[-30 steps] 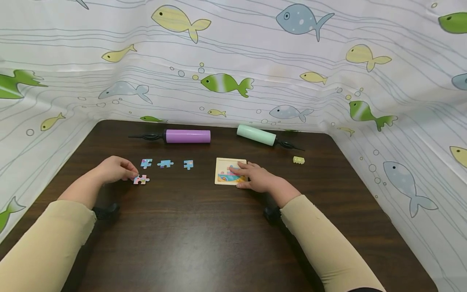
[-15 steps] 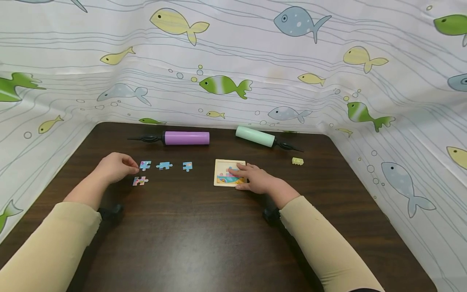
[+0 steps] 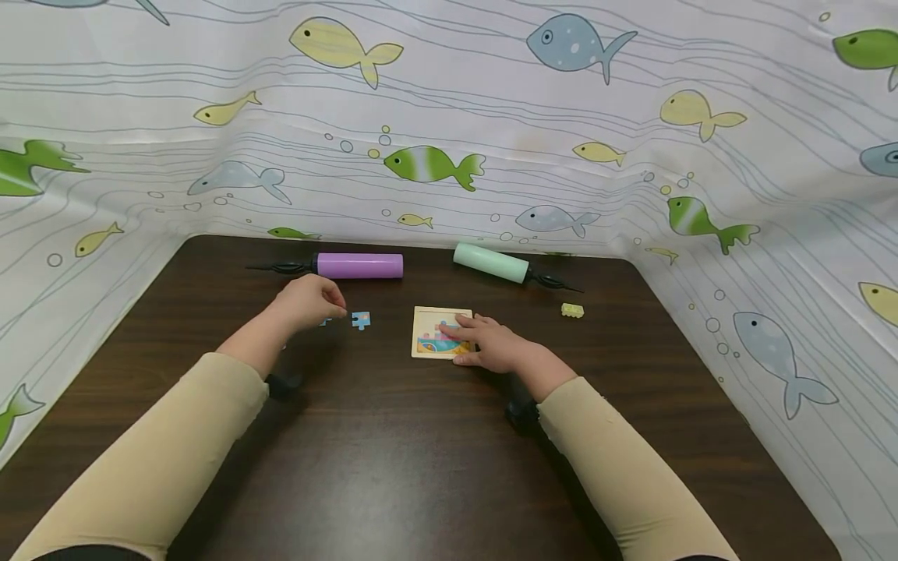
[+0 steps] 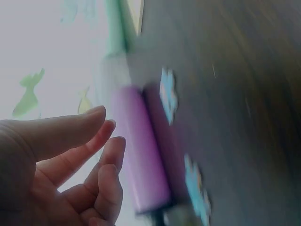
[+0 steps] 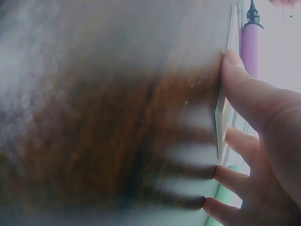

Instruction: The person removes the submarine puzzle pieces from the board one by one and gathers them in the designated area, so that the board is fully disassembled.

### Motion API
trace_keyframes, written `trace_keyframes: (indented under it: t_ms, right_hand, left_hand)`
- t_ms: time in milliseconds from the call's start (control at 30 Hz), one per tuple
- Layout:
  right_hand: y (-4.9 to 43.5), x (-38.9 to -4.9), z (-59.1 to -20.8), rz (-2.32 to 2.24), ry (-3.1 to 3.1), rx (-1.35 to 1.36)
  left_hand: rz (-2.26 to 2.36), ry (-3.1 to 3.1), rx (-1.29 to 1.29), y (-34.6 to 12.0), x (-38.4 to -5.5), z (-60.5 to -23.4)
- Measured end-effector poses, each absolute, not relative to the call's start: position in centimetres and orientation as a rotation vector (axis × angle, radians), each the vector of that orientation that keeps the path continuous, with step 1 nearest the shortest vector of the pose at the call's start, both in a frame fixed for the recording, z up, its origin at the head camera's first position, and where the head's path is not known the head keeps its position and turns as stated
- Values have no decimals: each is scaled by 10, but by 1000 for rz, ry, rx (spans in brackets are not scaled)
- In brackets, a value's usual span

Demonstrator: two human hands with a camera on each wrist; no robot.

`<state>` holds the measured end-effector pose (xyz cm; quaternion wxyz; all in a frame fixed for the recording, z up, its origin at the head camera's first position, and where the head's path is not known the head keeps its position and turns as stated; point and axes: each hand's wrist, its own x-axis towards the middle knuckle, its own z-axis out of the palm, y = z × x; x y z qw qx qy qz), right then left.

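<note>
My left hand (image 3: 309,302) is over the row of jigsaw pieces, its fingers loosely bent. In the left wrist view nothing shows between thumb and fingertips. Just right of it lies a blue jigsaw piece (image 3: 361,320); another blue piece (image 4: 197,188) is lower in the left wrist view, mostly hidden by the hand from the head. The other pieces to the left are behind my hand and forearm. My right hand (image 3: 491,341) rests with spread fingers on the right side of a wooden puzzle tray (image 3: 418,331), which holds a partly filled colourful picture.
Behind the pieces lies a purple hand pump (image 3: 360,266) with a black nozzle. A mint green pump (image 3: 491,262) lies at the back, right of centre. A small yellow toy block (image 3: 572,310) sits to the right. Fish-patterned cloth (image 3: 449,101) surrounds the dark table (image 3: 407,467).
My left hand let go of the pink piece, lifted towards the leftmost blue piece, then moved right over the row. The right hand stays on the puzzle tray.
</note>
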<state>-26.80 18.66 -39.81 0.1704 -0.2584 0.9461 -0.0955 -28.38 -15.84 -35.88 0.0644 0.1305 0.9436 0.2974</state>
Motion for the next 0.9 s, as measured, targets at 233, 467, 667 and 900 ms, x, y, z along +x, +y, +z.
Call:
trace_keyframes:
  t_ms: [233, 467, 667, 900]
  right_hand:
    - [186, -268, -398, -283, 2682, -710]
    - [186, -268, -399, -302, 2663, -703]
    - [188, -269, -398, -335, 2665, -739]
    - [189, -268, -397, -364, 2647, -751]
  left_hand:
    - [883, 2804, 415, -101, -296, -368]
    - [847, 2743, 475, -50, -296, -378]
    - [838, 2716, 461, -24, -293, -389]
    - [812, 2721, 442, -9, -293, -396]
